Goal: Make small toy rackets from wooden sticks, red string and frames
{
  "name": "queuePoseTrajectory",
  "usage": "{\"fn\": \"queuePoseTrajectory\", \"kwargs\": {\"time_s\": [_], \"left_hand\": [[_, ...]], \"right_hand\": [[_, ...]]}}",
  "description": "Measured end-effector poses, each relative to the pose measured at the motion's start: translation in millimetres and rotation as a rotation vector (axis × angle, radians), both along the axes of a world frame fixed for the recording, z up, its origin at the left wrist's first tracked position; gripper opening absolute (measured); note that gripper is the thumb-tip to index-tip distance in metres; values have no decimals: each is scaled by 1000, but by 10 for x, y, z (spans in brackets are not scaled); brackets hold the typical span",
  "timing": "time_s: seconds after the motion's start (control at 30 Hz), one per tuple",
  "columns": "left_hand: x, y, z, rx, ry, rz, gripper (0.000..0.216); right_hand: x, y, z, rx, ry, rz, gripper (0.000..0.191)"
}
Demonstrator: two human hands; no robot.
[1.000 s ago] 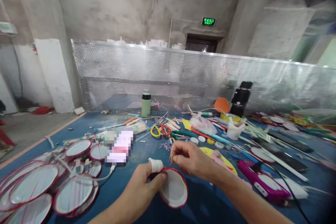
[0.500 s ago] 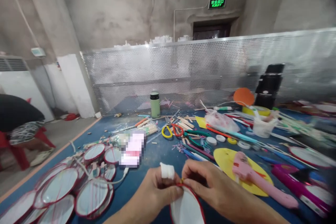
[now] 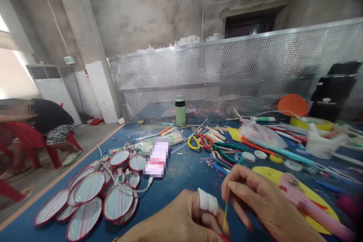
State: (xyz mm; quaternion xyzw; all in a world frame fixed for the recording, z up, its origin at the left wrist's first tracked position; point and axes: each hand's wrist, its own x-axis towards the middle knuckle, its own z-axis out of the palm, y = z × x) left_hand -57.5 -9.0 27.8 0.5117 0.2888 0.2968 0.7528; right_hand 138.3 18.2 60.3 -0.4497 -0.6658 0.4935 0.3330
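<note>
My left hand (image 3: 181,219) is at the bottom edge, fingers curled, with a white bandage on its fingertip. Just a sliver of the red rim (image 3: 224,237) of the white disc it grips shows. My right hand (image 3: 255,200) is beside it, pinching a thin yellow band or stick (image 3: 226,206) that runs down toward the left hand. The rest of the disc is out of frame.
A pile of red-rimmed white discs (image 3: 90,193) lies at left on the blue table (image 3: 181,174). Scissors (image 3: 200,141), sticks, tape rolls, a green bottle (image 3: 180,112), a pink glue gun (image 3: 309,204) on a yellow disc fill the right. A person sits at far left (image 3: 48,121).
The view swung up and left, so the disc has dropped almost out of frame. My right hand has lifted, drawing the yellow strand upward from the disc's rim.
</note>
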Motion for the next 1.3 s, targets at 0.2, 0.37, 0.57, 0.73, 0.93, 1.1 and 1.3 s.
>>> {"fn": "queuePoseTrajectory", "kwargs": {"time_s": [0.2,0.37,0.57,0.73,0.93,1.1,1.3], "left_hand": [[-71,-4,137,105,6,47,34],[-104,22,236,241,22,136,31],[-77,30,243,412,201,314,22],[-88,124,207,375,210,531,22],[-158,259,131,378,293,827,20],[-192,362,72,432,379,934,16],[-242,418,93,465,381,984,16]], "right_hand": [[34,-72,-16,13,-55,306,21],[106,-58,3,211,328,329,39],[44,-141,-5,231,408,102,33],[-37,-281,-65,467,16,-56,25],[-144,-302,-162,677,-142,10,16],[-244,-292,-227,624,-172,71,18],[-389,-328,-339,605,-252,127,25]]}}
